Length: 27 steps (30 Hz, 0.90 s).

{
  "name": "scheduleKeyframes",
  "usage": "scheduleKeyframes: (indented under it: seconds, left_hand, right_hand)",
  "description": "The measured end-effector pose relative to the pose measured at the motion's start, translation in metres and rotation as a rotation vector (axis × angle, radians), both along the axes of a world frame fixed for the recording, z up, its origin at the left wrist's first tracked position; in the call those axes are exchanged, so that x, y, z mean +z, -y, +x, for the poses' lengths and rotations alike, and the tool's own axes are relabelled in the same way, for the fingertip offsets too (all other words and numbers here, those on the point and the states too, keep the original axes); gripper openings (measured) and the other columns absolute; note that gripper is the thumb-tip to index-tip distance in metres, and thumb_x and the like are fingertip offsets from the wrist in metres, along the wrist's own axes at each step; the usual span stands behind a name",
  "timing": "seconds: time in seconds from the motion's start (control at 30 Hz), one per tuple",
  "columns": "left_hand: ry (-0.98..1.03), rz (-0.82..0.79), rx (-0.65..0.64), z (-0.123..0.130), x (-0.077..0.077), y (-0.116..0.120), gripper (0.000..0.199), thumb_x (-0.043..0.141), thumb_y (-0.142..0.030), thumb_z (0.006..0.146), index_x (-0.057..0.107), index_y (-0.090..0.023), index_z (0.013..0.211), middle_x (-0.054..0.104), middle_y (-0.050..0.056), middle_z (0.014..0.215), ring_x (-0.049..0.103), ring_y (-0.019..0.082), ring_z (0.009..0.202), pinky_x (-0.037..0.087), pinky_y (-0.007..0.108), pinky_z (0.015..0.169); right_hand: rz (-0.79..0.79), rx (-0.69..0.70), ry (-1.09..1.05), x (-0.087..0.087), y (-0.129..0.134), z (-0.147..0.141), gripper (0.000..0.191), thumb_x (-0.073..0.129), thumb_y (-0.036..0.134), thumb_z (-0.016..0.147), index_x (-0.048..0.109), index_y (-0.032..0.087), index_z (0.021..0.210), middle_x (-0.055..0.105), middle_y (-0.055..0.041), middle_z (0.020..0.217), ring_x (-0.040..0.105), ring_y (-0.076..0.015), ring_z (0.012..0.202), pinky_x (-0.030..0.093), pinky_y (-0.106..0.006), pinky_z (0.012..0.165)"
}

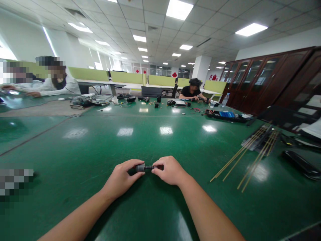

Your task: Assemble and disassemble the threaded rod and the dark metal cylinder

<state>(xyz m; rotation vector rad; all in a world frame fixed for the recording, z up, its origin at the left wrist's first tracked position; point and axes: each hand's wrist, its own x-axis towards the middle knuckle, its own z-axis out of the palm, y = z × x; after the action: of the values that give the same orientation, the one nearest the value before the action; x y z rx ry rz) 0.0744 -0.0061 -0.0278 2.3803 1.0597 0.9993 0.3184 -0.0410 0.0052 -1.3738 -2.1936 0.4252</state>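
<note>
Between thumb and fingers, my left hand (122,177) grips a short grey cylinder (140,167) that looks like a small motor or tool body. A thin dark shaft (148,167) runs from its right end to my right hand (170,170), whose thumb and fingers are pinched on the shaft's other end. The two parts lie in one line, roughly level, just above the green table (140,140). Whether shaft and cylinder are one piece cannot be made out, and their outer ends are hidden by my fingers.
Long thin brass-coloured rods (237,156) lie to the right, near a black case (301,164). Farther back are a black tray with blue items (227,114), a plastic bottle (225,99) and scattered small parts. Other people sit at the table's far side and at the left.
</note>
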Motion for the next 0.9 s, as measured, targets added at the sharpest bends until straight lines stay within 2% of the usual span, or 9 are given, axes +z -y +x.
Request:
scheduleKeyframes:
  seconds: [0.9]
  left_hand:
    - [0.000,0.016,0.002,-0.0001,0.0001,-0.0011,0.032,0.070,-0.033,0.084,0.065,-0.029,0.115,0.070,0.002,0.111,0.066,0.022,0.102,0.053,0.036,0.093]
  right_hand:
    - [-0.008,-0.018,-0.005,0.0002,0.0006,0.0017,0.019,0.065,0.036,0.086,0.076,0.025,0.097,0.072,-0.0017,0.084,0.061,-0.0159,0.077,0.041,-0.026,0.070]
